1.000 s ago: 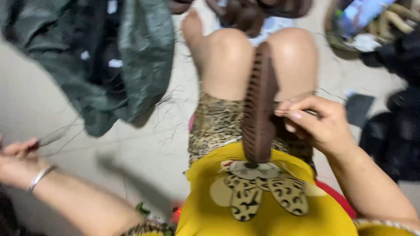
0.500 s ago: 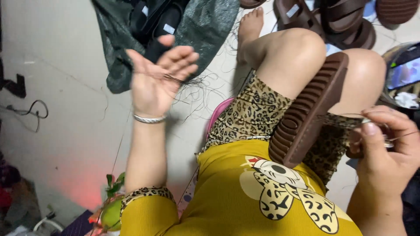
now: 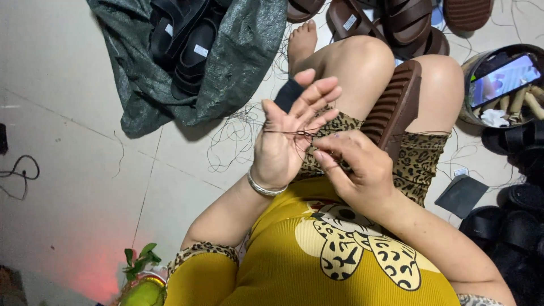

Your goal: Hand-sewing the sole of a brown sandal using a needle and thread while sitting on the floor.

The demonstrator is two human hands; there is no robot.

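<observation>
I sit on the floor with a brown ridged sandal sole (image 3: 396, 105) propped on my lap between my knees. My left hand (image 3: 289, 136) is raised with fingers spread, and a thin dark thread (image 3: 286, 133) runs across its palm. A silver bangle (image 3: 265, 187) circles that wrist. My right hand (image 3: 354, 164) is in front of the sole's lower end, its fingertips pinching the thread close to the left palm. Loose thread trails on the floor beside my knee.
A grey-green sack (image 3: 226, 56) holding black sandals lies at upper left. Brown sandals (image 3: 396, 22) sit past my feet. A round basket (image 3: 504, 85) with a phone is at right, black sandals (image 3: 515, 221) below it. A dark cable (image 3: 20, 170) lies at left.
My left hand has come in from the left and now sits over my lap. My right hand has moved left from the sole's end to meet it and pinches the thread.
</observation>
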